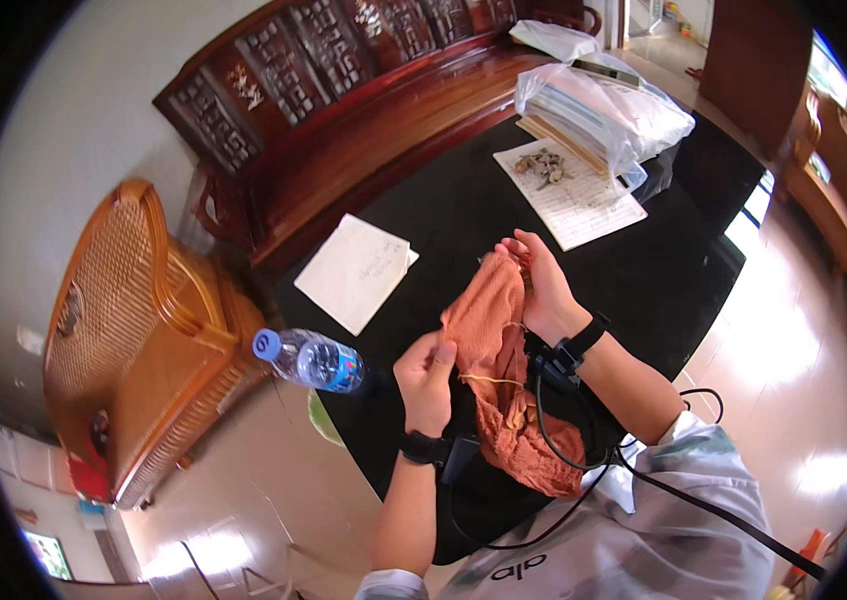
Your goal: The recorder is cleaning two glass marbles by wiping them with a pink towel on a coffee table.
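Note:
An orange-brown crinkled cloth [495, 307] is stretched between my hands, its lower part hanging down to the black tabletop near my body. My left hand [427, 382] pinches its left edge between thumb and fingers. At the cloth's upper right end, my right hand [540, 289] grips it, with the fingertips partly behind the fabric. A thin yellow band or cord [491, 379] crosses the middle of the cloth, and more yellowish strands show in the folds below. Both wrists wear black straps with small devices and cables.
On the black table [423, 217] lie white papers [352, 274], a plastic water bottle [311, 361] on its side, and a written sheet [581, 202] with a small dried heap [543, 166]. Plastic bags [618, 105] stand behind. A carved wooden bench [363, 135] borders the far side; black cables [716, 506] trail near my body.

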Demonstrator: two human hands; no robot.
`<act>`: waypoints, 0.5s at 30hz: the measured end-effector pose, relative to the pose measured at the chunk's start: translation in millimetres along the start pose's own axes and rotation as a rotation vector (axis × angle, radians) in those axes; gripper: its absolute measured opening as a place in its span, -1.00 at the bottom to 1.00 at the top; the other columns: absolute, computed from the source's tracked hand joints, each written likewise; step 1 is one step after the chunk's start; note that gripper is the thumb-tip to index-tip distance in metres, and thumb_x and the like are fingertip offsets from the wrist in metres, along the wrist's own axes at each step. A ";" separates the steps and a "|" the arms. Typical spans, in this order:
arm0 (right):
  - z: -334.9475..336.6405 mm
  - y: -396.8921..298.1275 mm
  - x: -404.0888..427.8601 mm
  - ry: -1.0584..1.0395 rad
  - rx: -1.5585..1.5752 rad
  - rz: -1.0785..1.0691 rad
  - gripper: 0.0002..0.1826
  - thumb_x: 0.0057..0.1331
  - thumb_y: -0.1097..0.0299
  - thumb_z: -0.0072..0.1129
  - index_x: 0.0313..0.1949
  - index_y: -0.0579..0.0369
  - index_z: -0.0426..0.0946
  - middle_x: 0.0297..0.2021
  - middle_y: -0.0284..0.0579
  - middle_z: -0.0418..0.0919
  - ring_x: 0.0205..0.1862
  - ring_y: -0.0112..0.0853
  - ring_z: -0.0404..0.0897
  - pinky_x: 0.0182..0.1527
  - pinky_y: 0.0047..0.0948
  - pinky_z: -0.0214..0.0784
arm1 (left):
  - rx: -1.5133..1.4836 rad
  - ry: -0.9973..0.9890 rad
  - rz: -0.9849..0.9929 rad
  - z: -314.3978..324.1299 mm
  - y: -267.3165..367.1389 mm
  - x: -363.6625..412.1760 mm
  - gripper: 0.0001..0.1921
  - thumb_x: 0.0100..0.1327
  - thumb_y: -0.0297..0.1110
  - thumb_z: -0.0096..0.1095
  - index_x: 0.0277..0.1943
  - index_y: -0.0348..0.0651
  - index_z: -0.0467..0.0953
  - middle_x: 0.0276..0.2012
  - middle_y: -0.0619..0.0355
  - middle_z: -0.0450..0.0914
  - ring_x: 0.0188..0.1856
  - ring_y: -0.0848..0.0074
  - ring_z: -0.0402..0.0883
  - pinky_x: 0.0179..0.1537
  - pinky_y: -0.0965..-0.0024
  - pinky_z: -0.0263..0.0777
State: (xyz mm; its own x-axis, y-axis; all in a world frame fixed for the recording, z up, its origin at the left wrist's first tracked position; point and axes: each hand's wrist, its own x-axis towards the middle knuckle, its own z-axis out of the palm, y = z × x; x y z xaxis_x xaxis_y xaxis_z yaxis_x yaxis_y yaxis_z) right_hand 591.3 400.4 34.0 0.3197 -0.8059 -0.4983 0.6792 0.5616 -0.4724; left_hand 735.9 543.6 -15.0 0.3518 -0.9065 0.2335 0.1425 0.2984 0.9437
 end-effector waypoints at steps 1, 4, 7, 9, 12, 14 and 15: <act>-0.6 -2.0 5.1 -0.001 -0.010 -0.137 -0.74 0.44 0.13 0.13 -0.17 0.08 0.56 -0.36 -0.28 0.51 -0.28 -0.36 0.54 -0.08 -0.30 0.46 | 0.093 -0.014 0.069 -2.7 -0.4 -1.9 -0.72 0.43 -0.27 0.33 -0.09 -0.40 0.66 -0.29 0.27 0.64 -0.26 0.67 0.49 -0.18 0.55 0.37; -13.1 -34.4 5.6 -0.096 -0.166 -0.494 -0.69 0.50 0.14 0.12 -0.22 0.18 0.54 -0.66 -0.30 0.37 -0.68 -0.49 0.42 -0.60 -0.49 0.32 | 0.304 -0.055 0.125 -3.7 5.0 0.2 -0.74 0.43 -0.29 0.31 -0.09 -0.39 0.66 -0.30 0.27 0.64 -0.28 0.67 0.49 -0.20 0.53 0.39; -18.0 -100.8 -28.8 0.132 -0.426 -1.248 -0.34 0.57 -0.05 -0.03 -0.62 0.19 0.48 -0.82 -0.30 0.31 -0.86 -0.53 0.26 -0.77 -0.53 0.01 | 0.303 -0.094 0.104 10.8 9.5 1.2 -0.72 0.46 -0.29 0.26 -0.05 -0.40 0.64 -0.22 0.21 0.67 -0.18 0.63 0.57 -0.08 0.50 0.45; -37.1 -137.6 -72.4 -0.018 -0.212 -1.334 -0.31 0.58 -0.01 -0.08 -0.72 0.11 0.33 -0.84 -0.30 0.26 -0.87 -0.58 0.12 -0.78 -0.52 -0.14 | 0.327 -0.168 0.100 10.5 5.1 8.0 -0.75 0.48 -0.32 0.23 -0.04 -0.39 0.64 -0.21 0.19 0.68 -0.15 0.63 0.59 -0.07 0.51 0.46; -83.4 -152.4 -152.5 -0.319 -0.217 -1.330 -0.35 0.64 0.03 -0.21 -0.67 0.04 0.20 -0.83 -0.33 0.12 -0.82 -0.55 0.08 -0.70 -0.52 -0.12 | 0.294 -0.245 0.018 1.0 0.9 11.0 -0.78 0.51 -0.38 0.16 -0.01 -0.37 0.63 -0.15 0.14 0.71 -0.13 0.58 0.64 -0.04 0.51 0.50; -145.1 -158.5 -181.6 -0.458 -0.606 -1.489 -0.38 0.64 0.04 -0.20 -0.63 0.05 0.26 -0.81 -0.31 0.20 -0.80 -0.56 0.15 -0.67 -0.56 -0.06 | 0.262 -0.215 0.020 -1.3 -5.6 12.7 -0.79 0.50 -0.38 0.18 -0.04 -0.38 0.63 -0.16 0.14 0.70 -0.12 0.58 0.64 -0.04 0.50 0.49; -179.0 -156.0 -199.3 -0.484 -0.808 -1.382 -0.42 0.63 0.08 -0.17 -0.58 0.10 0.37 -0.76 -0.27 0.31 -0.79 -0.55 0.22 -0.66 -0.60 0.00 | 0.246 -0.174 0.001 -6.5 -9.5 11.8 -0.78 0.50 -0.38 0.18 0.00 -0.40 0.61 -0.12 0.11 0.70 -0.09 0.56 0.64 0.00 0.49 0.49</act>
State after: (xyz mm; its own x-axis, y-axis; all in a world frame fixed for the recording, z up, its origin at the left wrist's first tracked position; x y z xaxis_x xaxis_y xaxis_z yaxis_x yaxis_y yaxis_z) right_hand 303.4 506.9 76.9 0.0764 -0.6370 0.7671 0.1622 -0.7511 -0.6399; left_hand 744.8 532.0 -22.8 0.1845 -0.9503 0.2508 -0.0936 0.2370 0.9670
